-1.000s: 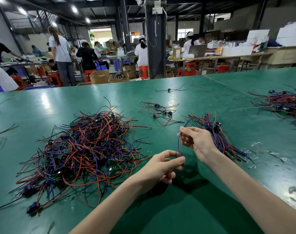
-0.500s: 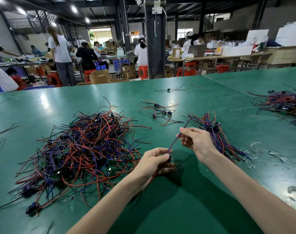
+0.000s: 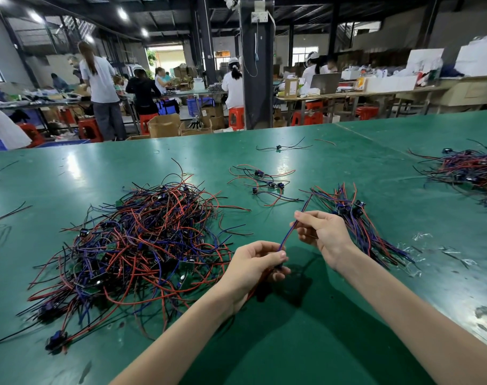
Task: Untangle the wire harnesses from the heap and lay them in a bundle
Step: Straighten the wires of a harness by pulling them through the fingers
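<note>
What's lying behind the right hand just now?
The laid-out bundle of red, blue and black wires lies on the green table behind the right hand, which pinches one harness. The hand and wrist cover part of its left side.

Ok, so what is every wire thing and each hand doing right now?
Big heap of red, blue and black wire harnesses: tangled, lying on the green table.
Single blue and red harness: lifted, stretched between both hands.
Left hand: grips its lower end.
Right hand: pinches its upper part.
Straightened bundle of harnesses: laid side by side behind the right hand.
Small loose group of harnesses: spread out, untouched.
</note>
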